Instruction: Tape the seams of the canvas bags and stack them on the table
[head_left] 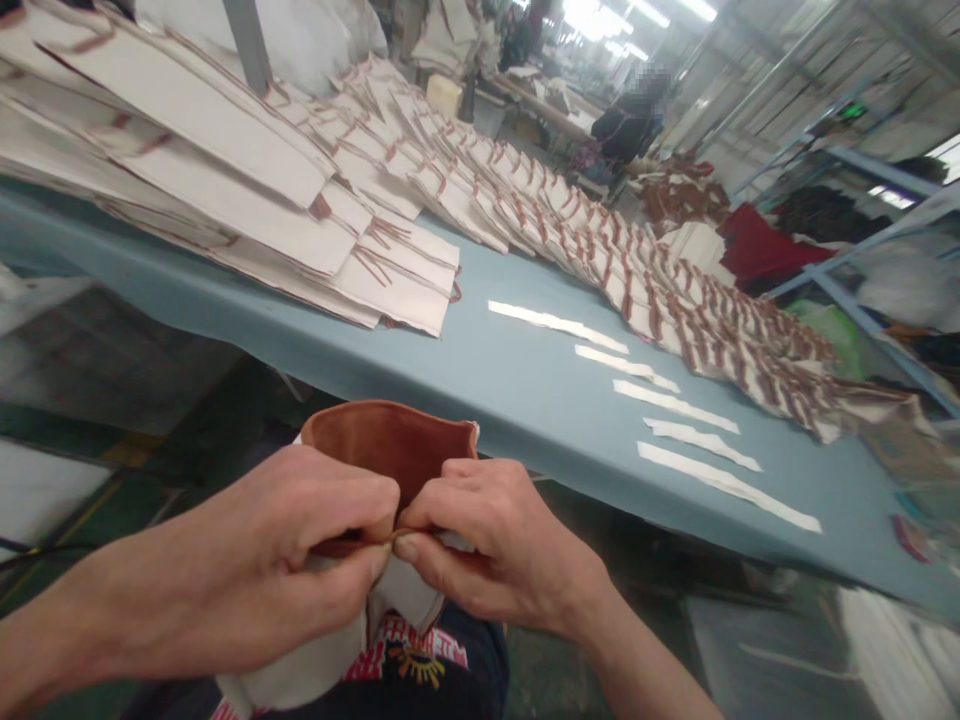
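A tube-like cream fabric piece with a brown lining [382, 437] is held close to my body, its open top facing up toward me. My left hand [300, 550] is closed, pinching the near edge of the piece between thumb and fingers. Right beside it, my right hand [487, 545] pinches the same edge, with the two thumbs almost touching. Part of the cream outer side hangs below my hands, over dark clothing with red, white and yellow printing. The exact spot gripped is partly covered by my fingers.
A blue-covered table [450, 365] runs across in front of me. Stacked cream panels with brown trim [225, 150] lie at its left. Long overlapping rows of similar pieces [555, 215] line the far side, and several white strips [675, 405] lie nearer. A person [630, 125] is in the background.
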